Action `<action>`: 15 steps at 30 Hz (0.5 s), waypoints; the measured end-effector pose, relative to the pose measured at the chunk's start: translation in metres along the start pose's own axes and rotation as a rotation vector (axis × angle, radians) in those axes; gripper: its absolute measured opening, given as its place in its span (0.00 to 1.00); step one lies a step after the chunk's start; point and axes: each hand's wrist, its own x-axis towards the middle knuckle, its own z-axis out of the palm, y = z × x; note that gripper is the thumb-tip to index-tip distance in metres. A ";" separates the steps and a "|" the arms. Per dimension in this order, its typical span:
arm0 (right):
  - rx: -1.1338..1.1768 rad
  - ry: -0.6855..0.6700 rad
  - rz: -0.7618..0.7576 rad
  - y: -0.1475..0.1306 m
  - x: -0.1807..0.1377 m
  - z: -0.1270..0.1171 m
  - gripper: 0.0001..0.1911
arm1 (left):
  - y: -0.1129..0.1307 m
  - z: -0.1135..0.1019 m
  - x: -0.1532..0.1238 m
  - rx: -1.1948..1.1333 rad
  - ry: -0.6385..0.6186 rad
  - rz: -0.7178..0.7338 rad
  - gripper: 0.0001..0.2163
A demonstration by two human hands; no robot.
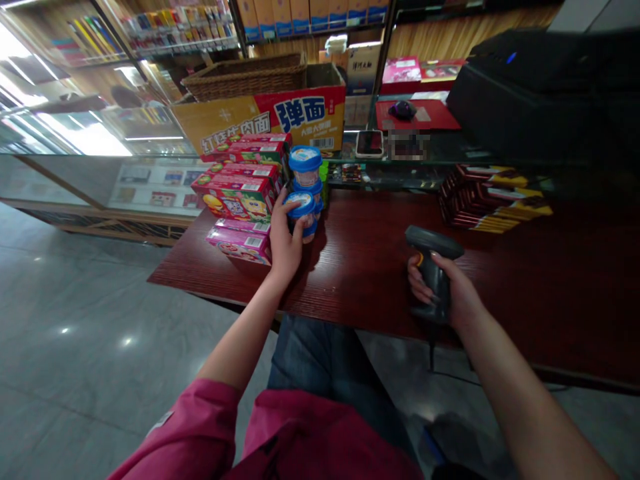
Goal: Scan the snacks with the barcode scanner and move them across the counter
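My left hand (287, 243) is closed around a small tub with a blue lid (300, 201), at the front of the stacked tubs. Behind it stand more blue-lidded tubs (305, 167). Red snack boxes (245, 193) and pink boxes (240, 241) are piled just left of that hand. In my right hand (445, 287) is a dark barcode scanner (434, 267), gripped by its handle, with the head tilted to the left. Its cable hangs down past the table edge. The scanner is well apart from the tubs.
The dark red wooden table (350, 267) runs across the front. Stacked brown-and-yellow packets (490, 200) lie at the back right. Behind are a noodle carton (260, 117), a wicker basket (247, 77), a phone (369, 144), a mouse (403, 110) and a large black machine (540, 100).
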 end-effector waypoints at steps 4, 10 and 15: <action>0.055 -0.001 0.023 0.000 0.001 0.000 0.13 | 0.011 -0.002 -0.001 0.014 -0.023 -0.007 0.14; 0.094 -0.056 0.024 0.004 0.006 -0.009 0.14 | 0.007 -0.003 -0.008 0.123 0.037 0.025 0.13; 0.108 -0.151 -0.008 0.009 0.013 -0.020 0.18 | 0.006 -0.002 -0.006 0.277 -0.039 0.038 0.15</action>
